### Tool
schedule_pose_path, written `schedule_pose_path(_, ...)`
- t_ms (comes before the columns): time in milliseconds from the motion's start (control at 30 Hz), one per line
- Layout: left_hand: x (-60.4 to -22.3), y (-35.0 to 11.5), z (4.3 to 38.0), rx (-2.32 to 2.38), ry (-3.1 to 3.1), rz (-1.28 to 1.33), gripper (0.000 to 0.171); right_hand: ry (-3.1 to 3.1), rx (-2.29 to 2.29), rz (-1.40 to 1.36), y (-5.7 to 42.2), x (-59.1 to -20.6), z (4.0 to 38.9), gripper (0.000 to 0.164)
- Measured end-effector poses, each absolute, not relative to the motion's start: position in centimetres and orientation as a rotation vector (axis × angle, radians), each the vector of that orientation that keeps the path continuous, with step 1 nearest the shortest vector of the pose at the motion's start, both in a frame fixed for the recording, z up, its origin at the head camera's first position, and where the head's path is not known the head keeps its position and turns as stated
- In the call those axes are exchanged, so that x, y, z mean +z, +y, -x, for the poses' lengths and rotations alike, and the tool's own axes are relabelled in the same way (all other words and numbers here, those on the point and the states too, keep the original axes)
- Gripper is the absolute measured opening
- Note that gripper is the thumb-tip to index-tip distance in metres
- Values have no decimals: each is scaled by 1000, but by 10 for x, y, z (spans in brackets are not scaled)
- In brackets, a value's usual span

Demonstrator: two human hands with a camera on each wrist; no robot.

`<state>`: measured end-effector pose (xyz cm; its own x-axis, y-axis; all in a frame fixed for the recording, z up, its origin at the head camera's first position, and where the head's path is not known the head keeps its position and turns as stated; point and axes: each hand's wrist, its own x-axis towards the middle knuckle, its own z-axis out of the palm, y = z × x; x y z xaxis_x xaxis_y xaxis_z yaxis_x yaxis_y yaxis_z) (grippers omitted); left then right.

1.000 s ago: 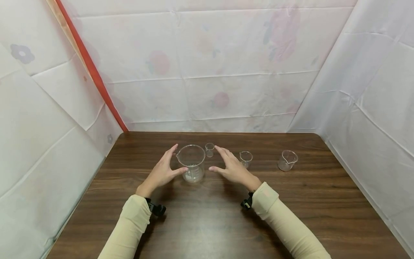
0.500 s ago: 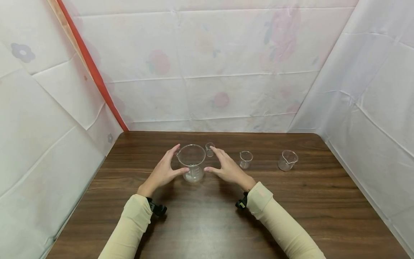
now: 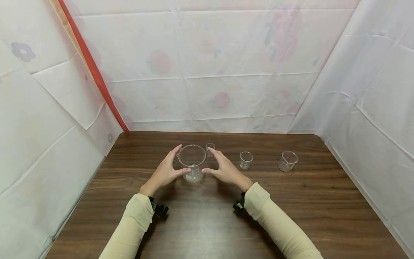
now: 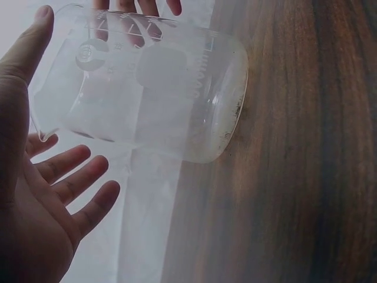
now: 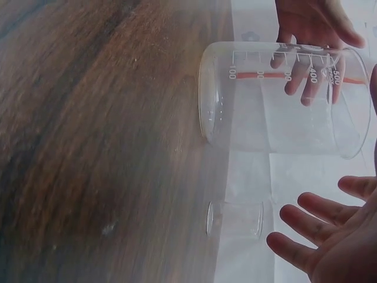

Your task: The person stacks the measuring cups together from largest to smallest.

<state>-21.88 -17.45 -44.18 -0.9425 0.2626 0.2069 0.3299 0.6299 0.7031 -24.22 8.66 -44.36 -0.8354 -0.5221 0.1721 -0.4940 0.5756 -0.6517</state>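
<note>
A large clear glass beaker [image 3: 193, 162] with white graduation marks stands upright on the wooden table, between both hands. On its left is my left hand [image 3: 166, 171], thumb in front and fingers spread behind the spout side. My right hand [image 3: 225, 169] comes from the right, its thumb near the front of the glass. In the left wrist view the beaker [image 4: 159, 88] shows a gap to the left fingers [image 4: 88, 212]. Likewise the right fingers [image 5: 300, 224] stay apart from the glass in the right wrist view. The smallest beaker [image 3: 210, 149] stands behind the right fingertips, partly covered.
Two more small beakers stand to the right: one [image 3: 245, 160] just beyond the right hand, the other [image 3: 287, 161] farther off. The brown wooden table [image 3: 207, 223] is walled by white patterned cloth [image 3: 207, 72] at the back and sides.
My right hand has moved left, closer to the large beaker, its fingertips now overlapping the smallest beaker. The left hand has edged slightly right. The beakers have stayed in place.
</note>
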Motion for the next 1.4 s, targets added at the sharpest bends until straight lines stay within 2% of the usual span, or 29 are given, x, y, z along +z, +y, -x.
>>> schedule_pose_path(800, -448, -172, 223, -1275, -2737, 549, 95, 2646, -1211, 852, 64, -438, 249, 100)
schedule_pose_path(1400, -450, -171, 225, -1331, -2699, 553, 88, 2632, -1265, 882, 58, -440, 252, 90)
